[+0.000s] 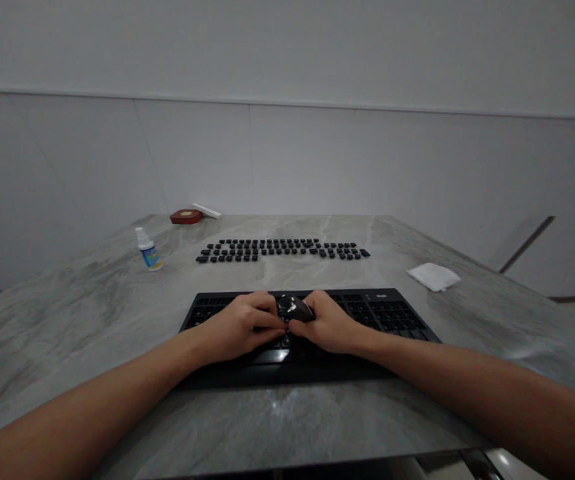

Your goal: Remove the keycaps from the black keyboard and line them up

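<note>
One dark object is sitting gripped in right fingers; left fingers are bunching narrow alongside, hold unclear; keyboard lying beneath fingers, keycaps beyond.

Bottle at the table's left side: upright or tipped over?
Upright: the bottle stands on its base on the table, its white top uppermost.

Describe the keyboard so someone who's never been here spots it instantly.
Start with the grey marbled table; near its front edge, the left hand and right hand are over the keyboard. It's one long black slab, unlike the loose little keycaps lined up beyond it.
</note>
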`<state>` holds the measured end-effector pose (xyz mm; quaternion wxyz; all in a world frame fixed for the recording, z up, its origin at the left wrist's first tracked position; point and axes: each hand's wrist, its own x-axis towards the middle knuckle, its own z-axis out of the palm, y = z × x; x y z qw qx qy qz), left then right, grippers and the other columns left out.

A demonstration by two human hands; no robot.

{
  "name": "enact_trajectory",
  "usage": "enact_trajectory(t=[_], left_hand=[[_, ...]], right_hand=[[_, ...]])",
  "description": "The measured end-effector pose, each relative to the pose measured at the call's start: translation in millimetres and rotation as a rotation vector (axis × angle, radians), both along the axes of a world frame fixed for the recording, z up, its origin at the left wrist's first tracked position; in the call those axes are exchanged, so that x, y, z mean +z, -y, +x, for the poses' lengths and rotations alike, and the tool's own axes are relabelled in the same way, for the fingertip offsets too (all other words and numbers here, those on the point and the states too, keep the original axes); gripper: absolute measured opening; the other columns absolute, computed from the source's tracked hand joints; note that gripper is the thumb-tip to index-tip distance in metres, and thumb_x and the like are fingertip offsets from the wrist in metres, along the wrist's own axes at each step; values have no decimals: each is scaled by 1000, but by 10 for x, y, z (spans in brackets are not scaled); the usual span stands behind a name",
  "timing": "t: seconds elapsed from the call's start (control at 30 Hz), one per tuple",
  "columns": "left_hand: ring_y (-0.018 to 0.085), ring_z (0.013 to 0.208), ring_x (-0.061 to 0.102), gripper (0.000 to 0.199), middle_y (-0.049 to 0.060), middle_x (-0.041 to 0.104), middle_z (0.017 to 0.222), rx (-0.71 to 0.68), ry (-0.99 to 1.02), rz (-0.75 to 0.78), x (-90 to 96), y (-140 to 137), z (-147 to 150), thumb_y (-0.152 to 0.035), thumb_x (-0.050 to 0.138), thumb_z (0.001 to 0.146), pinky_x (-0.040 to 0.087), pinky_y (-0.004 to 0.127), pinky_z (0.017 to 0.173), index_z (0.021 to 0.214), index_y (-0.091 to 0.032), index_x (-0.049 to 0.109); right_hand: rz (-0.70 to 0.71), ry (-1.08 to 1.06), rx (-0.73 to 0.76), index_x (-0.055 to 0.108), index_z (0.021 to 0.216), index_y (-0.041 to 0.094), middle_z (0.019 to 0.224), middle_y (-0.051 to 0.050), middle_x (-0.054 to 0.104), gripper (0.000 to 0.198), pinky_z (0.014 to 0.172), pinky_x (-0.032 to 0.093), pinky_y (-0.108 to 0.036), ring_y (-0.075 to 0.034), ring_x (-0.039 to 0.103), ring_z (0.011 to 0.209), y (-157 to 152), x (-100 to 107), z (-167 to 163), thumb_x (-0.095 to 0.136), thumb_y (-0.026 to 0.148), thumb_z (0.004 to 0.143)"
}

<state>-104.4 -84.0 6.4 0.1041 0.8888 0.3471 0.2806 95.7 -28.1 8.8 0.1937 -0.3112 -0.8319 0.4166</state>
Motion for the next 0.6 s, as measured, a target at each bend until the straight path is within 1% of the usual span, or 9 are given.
enact_trajectory(t=[0.13,0.27,0.33,0.43,0.6], left_hand=[[20,93,62,17,10,66,98,-19,1,-26,53,37,-1,-15,57,89,52,34,85,98,-14,72],[19,90,61,26,8,65,96,-8,36,-75,85,69,-17,-4,52,81,52,32,83,102,-13,66],[17,85,61,30,7,65,93,16,46,-81,77,66,-28,-1,49,77,51,31,80,99,-14,64],[17,84,61,33,5,64,91,19,48,-77,60,50,-32,1,45,73,50,29,78,96,-15,63],[16,79,58,30,5,62,86,50,57,-48,75,43,-8,2,42,69,49,28,73,87,-15,60]], right_hand=[[6,-2,0,39,45,18,46,6,32,25,42,20,-22,-6,29,45,7,1,7,54,16,66],[-3,-23,-5,39,45,18,46,7,30,24,42,20,-21,-6,27,45,12,2,5,53,14,65],[2,-32,6,39,46,18,46,7,30,24,43,21,-21,-6,27,45,8,2,5,52,13,65],[44,-15,30,39,47,18,47,7,31,24,44,21,-21,-6,28,47,-2,-1,11,52,14,67],[99,38,76,37,48,17,49,6,31,28,46,22,-21,-6,29,49,-12,-5,28,54,16,71]])
